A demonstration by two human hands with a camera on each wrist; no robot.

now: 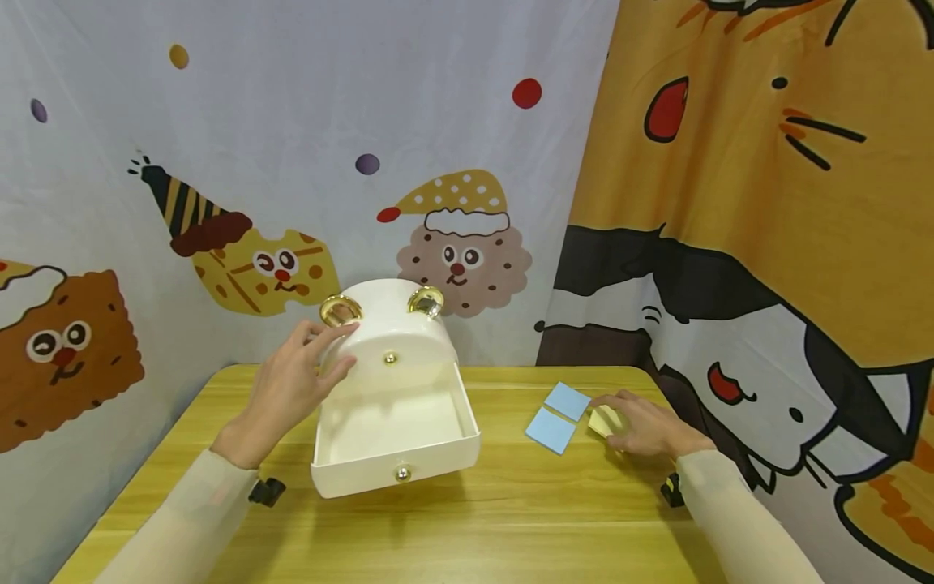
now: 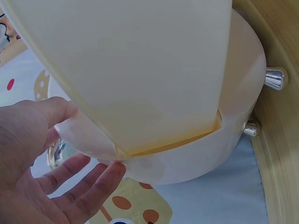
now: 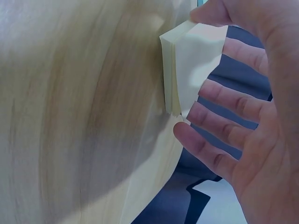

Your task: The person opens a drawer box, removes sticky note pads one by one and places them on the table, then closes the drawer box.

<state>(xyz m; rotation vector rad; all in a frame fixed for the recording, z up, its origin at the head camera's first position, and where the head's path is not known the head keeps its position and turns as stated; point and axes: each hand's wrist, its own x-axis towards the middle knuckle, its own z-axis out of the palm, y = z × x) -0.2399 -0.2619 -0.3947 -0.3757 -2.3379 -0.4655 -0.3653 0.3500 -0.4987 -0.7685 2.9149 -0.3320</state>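
Note:
A white storage box point(image 1: 379, 312) with gold ear-shaped trims stands on the table, its wide drawer point(image 1: 397, 474) pulled out and bare inside. My left hand point(image 1: 292, 381) rests at the box's upper left side, fingers spread loosely; in the left wrist view its fingertips point(image 2: 114, 170) touch the rounded shell. Over on the right, my right hand point(image 1: 645, 426) pinches a pale yellow sticky note pad point(image 3: 198, 65) by its edges between thumb and fingers. Two light blue sticky note pads point(image 1: 550, 430) lie side by side just left of that hand.
The wooden table point(image 1: 511, 535) ends at a cartoon-printed cloth point(image 1: 467, 122) behind and to the right. A smaller drawer with a gold knob point(image 1: 390, 358) sits above the pulled-out one. Short silver feet point(image 2: 275, 78) show under the box.

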